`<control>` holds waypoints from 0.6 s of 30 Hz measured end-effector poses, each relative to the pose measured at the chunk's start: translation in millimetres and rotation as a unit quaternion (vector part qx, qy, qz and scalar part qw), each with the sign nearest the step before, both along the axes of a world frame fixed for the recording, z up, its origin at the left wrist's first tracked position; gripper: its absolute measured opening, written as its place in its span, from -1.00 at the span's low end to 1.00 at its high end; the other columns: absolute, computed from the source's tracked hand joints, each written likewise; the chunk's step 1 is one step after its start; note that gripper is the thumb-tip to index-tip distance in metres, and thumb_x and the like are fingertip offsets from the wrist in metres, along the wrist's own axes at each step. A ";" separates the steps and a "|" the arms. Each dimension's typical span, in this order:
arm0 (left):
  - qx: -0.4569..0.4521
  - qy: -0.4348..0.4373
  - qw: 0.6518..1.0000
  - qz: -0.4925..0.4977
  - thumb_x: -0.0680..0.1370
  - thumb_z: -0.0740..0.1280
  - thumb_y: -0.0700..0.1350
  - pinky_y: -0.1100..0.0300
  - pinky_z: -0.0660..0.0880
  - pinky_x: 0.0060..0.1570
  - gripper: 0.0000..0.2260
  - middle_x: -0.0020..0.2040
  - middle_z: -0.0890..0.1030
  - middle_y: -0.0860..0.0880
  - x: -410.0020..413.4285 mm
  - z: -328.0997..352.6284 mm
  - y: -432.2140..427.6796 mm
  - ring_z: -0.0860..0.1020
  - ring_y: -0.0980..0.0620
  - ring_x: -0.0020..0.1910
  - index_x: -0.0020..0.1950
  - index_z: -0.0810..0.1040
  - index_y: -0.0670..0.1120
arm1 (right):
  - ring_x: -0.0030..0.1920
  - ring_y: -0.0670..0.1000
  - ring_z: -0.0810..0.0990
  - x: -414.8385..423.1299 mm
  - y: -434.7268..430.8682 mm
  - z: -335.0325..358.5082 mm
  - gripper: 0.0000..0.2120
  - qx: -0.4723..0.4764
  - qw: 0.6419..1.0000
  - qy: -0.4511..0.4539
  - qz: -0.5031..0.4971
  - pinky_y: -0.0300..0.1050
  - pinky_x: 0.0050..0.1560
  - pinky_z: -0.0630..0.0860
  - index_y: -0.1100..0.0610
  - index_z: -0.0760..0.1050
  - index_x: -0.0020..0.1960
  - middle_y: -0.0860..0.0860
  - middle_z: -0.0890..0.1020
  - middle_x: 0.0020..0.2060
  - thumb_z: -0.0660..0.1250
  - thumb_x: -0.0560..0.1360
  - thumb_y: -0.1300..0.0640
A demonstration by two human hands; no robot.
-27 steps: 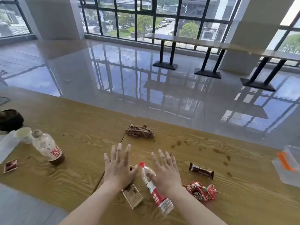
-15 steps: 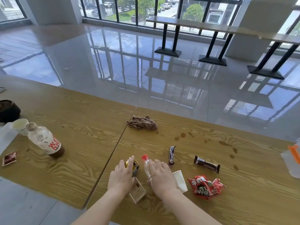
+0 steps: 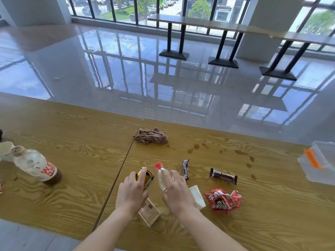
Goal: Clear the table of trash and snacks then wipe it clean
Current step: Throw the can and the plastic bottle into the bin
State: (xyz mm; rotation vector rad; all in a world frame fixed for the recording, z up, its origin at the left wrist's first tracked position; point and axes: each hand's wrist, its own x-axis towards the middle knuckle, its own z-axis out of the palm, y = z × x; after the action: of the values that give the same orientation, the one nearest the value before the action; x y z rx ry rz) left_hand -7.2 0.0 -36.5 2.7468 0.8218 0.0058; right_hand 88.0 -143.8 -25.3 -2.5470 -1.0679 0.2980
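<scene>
Since half a second ago, both hands have come down the last bit onto their things. The left hand (image 3: 131, 193) now lies over the gold-and-black can (image 3: 148, 178), and the right hand (image 3: 178, 193) lies over the clear bottle (image 3: 161, 175) with the red cap. Earlier still, both hovered with spread fingers above the bench (image 3: 253, 232).

In the head view, the left fingers (image 3: 142, 173) curl over the can's top and grip it, and the can shows between forefinger and thumb. It cannot be told if the can has left the wood. The right fingers (image 3: 174, 174) are pressed together and bent over the bottle's body, holding it. The bottle lies with its cap pointing away from the person.

A small carton (image 3: 149, 212) lies just beside the left wrist. A paper cup (image 3: 196, 197) lies on its side against the right hand, with a crumpled red snack bag (image 3: 223, 201) to its right. A wrapped bar (image 3: 185, 170) lies just beyond the right fingers, and a second bar (image 3: 223, 176) lies farther right.

A brown cloth (image 3: 150, 136) sits bunched near the far edge, at the seam between the two tops. Brown stains (image 3: 195, 146) dot the wood to its right. On the left top stands a large bottle (image 3: 35, 164) with brown drink at its base, and a white cup (image 3: 5, 151) is behind it. A clear plastic box (image 3: 320, 162) with an orange latch sits at the right edge.
</scene>
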 end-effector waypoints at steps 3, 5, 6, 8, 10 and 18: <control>-0.008 -0.030 0.999 -0.033 0.44 0.43 -0.01 0.11 0.46 -0.13 -0.26 0.16 0.51 -0.15 11.8 15.1 -3.4 0.51 -0.07 -0.05 0.54 0.15 -0.01 | 0.46 0.12 0.23 0.1 -8.7 25.5 -0.26 0.037 0.999 -0.014 -0.029 -0.07 0.46 0.19 0.08 0.09 0.58 0.12 0.27 0.48 0.33 0.50 0.30; -0.016 -0.052 0.996 -0.064 0.43 0.44 -0.02 0.08 0.49 -0.13 -0.25 0.14 0.51 -0.14 21.0 24.3 -10.3 0.51 -0.08 -0.05 0.53 0.16 -0.02 | 0.44 0.11 0.25 1.0 -19.0 37.6 -0.28 0.047 0.997 -0.028 -0.058 -0.09 0.44 0.21 0.11 0.11 0.57 0.12 0.29 0.47 0.32 0.49 0.30; -0.021 -0.063 0.994 -0.081 0.42 0.44 -0.03 0.06 0.50 -0.13 -0.26 0.13 0.51 -0.14 25.8 28.5 -15.1 0.51 -0.09 -0.05 0.53 0.17 -0.02 | 0.41 0.10 0.28 1.4 -26.0 42.3 -0.29 0.053 0.995 -0.036 -0.079 -0.10 0.42 0.24 0.11 0.12 0.57 0.12 0.31 0.45 0.32 0.49 0.30; -0.030 -0.080 0.989 -0.120 0.41 0.44 -0.04 0.01 0.52 -0.15 -0.27 0.11 0.51 -0.14 36.2 34.6 -27.3 0.52 -0.11 -0.06 0.52 0.19 -0.02 | 0.36 0.11 0.33 2.0 -42.6 49.4 -0.29 0.052 0.991 -0.050 -0.116 -0.10 0.38 0.30 0.11 0.15 0.56 0.12 0.33 0.43 0.32 0.47 0.30; -0.034 -0.089 0.982 -0.161 0.42 0.43 -0.02 -0.03 0.54 -0.16 -0.28 0.12 0.52 -0.14 45.5 37.9 -43.9 0.53 -0.14 -0.05 0.51 0.20 -0.02 | 0.34 0.13 0.34 1.1 -63.2 53.3 -0.29 0.039 0.986 -0.058 -0.152 -0.09 0.35 0.34 0.10 0.16 0.56 0.13 0.32 0.43 0.32 0.47 0.29; -0.067 -0.103 0.953 -0.278 0.42 0.44 0.01 -0.03 0.53 -0.10 -0.28 0.14 0.50 -0.12 55.7 54.4 -152.7 0.53 -0.15 0.03 0.51 0.20 0.01 | 0.38 0.11 0.34 -31.5 -181.7 76.8 -0.29 0.043 0.957 -0.068 -0.278 -0.07 0.37 0.33 0.13 0.20 0.54 0.11 0.37 0.42 0.42 0.48 0.22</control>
State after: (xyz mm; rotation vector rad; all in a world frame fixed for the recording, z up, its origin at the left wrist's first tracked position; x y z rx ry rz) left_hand 48.5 -152.8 17.9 2.6874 -0.0214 0.1174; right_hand 56.5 -325.4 51.5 -2.6817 -0.3536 -0.0740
